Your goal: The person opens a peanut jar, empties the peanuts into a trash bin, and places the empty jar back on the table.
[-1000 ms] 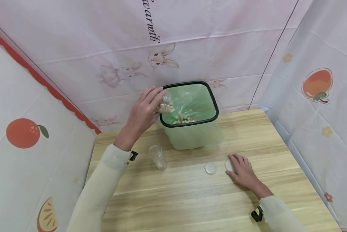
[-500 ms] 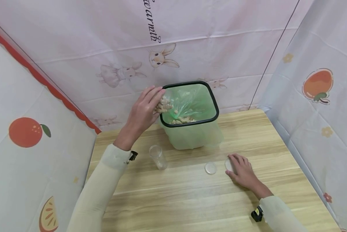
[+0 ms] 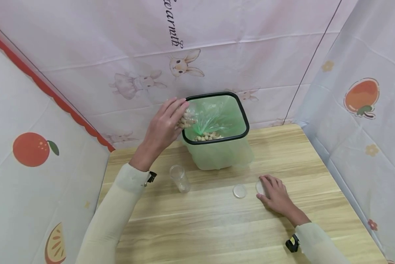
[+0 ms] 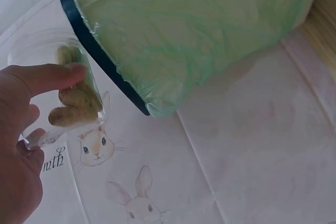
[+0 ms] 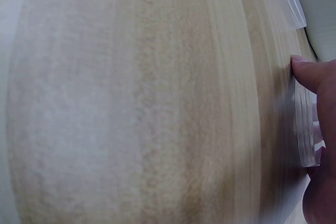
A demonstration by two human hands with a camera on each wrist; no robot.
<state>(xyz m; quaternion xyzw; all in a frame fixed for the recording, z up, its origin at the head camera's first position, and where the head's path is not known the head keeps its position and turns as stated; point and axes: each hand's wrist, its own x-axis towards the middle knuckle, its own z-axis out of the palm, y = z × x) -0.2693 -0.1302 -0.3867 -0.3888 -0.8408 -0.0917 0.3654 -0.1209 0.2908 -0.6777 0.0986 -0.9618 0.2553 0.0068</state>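
My left hand (image 3: 166,123) grips a clear plastic jar (image 3: 188,118), tipped sideways over the left rim of a green-lined bin (image 3: 222,152). Unshelled peanuts (image 4: 76,103) show inside the jar in the left wrist view. A pile of peanuts (image 3: 208,136) lies in the bin's bottom, partly hidden by its front rim. On the table, my right hand (image 3: 276,196) holds a clear round lid (image 3: 259,187) between thumb and fingers; the right wrist view shows the lid (image 5: 304,124) against the palm side.
A second clear jar (image 3: 180,179) stands on the wooden table (image 3: 197,227) left of centre. Another clear lid (image 3: 239,191) lies left of my right hand. Printed cloth walls (image 3: 237,69) close in the back and both sides, and the bin stands near the back one.
Peanuts have dropped from the tipped jar into the bin, and the pile there has shifted. Both hands stay in nearly the same place.
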